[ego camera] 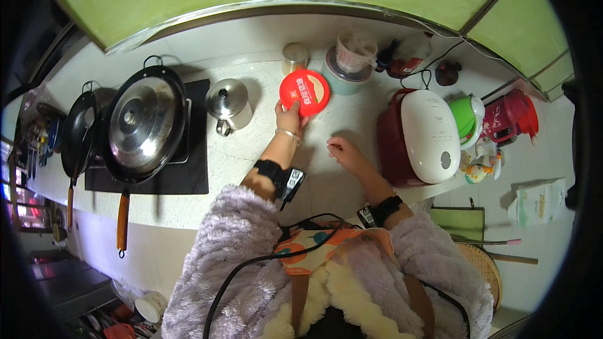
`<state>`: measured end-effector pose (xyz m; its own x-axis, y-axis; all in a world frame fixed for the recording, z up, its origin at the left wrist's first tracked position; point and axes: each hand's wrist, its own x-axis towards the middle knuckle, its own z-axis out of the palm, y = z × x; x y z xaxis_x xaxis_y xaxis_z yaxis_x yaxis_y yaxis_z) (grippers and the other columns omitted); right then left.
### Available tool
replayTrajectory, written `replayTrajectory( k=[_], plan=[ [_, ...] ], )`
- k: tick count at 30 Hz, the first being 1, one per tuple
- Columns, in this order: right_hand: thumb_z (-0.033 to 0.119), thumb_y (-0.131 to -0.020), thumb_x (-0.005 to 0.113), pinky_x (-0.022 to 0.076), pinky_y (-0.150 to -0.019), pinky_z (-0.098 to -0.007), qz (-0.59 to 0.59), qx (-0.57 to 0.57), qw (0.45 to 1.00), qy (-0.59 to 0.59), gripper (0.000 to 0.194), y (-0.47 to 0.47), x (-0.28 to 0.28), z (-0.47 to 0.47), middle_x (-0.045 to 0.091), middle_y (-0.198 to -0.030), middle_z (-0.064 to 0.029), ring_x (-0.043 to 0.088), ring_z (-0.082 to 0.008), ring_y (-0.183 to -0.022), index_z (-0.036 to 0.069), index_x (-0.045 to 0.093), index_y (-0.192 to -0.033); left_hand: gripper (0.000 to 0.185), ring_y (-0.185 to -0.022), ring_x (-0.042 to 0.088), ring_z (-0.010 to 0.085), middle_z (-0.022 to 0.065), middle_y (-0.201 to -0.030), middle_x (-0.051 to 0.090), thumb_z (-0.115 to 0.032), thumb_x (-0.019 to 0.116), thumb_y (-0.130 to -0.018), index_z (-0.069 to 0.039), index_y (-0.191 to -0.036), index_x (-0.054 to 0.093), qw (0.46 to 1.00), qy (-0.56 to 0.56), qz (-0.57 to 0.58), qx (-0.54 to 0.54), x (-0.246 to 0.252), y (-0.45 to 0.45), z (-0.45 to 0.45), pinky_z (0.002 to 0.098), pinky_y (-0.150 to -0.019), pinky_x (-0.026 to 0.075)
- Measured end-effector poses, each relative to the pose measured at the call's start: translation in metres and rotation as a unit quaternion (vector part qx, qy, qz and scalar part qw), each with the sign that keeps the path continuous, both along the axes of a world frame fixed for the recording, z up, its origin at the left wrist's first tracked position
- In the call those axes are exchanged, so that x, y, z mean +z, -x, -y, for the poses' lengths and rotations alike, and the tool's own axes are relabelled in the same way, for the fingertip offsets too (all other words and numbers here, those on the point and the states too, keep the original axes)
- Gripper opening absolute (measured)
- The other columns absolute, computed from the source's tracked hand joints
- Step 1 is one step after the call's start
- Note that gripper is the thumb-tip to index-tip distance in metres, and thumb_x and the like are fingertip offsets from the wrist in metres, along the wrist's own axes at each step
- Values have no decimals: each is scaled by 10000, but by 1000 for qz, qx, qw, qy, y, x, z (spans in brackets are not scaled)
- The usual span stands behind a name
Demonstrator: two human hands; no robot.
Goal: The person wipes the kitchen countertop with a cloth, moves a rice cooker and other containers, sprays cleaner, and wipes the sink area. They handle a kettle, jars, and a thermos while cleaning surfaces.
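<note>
My left hand (289, 117) grips a round red tub or lid (305, 85) by its near edge, thumb on the top face, which bears pale writing and a cream patch. Its underside is hidden, so I cannot tell whether it touches the counter (264, 160). Over the counter to the right hovers my right hand (347, 153), fingers curled inward. A dark spot shows between those fingers, too small to tell whether it is an object or shadow. Behind the red tub stands a small clear jar (295, 58). A lidded steel pot (229, 106) is left of my left hand.
On the left, a lidded wok (146, 127) sits on a black cooktop (198, 169), beside a second pan (77, 127); both handles overhang the front edge. A white and maroon rice cooker (426, 136) stands right. Behind are a plastic measuring cup (355, 52) on a lidded container (346, 80), and bottles (412, 56).
</note>
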<state>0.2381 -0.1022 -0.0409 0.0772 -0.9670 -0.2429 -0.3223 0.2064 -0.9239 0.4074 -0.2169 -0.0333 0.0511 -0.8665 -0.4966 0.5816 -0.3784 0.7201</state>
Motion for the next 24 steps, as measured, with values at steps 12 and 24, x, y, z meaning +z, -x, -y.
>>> replayTrajectory(
  k=[12, 24],
  plan=[
    [164, -878, 556, 462, -705, -289, -20, -65, 996, -54, 235, 30, 6, -32, 590, -887, -68, 573, -150, -782, 10, 551, -1055, 591, -805, 491, 190, 135, -1008, 499, -312, 618, -843, 2, -1268, 354, 968, 89, 220, 84, 8, -20, -6, 314, -694, 421],
    [117, -851, 576, 466, -688, -276, -27, 57, 992, 105, 178, -63, 47, 11, 622, -847, -87, 588, -157, -757, -1, 588, -984, 276, -431, 402, 84, -17, -537, 420, -239, 496, -927, -91, -699, 454, 973, 95, 198, 68, -35, -173, -36, 243, -396, 326]
  ],
)
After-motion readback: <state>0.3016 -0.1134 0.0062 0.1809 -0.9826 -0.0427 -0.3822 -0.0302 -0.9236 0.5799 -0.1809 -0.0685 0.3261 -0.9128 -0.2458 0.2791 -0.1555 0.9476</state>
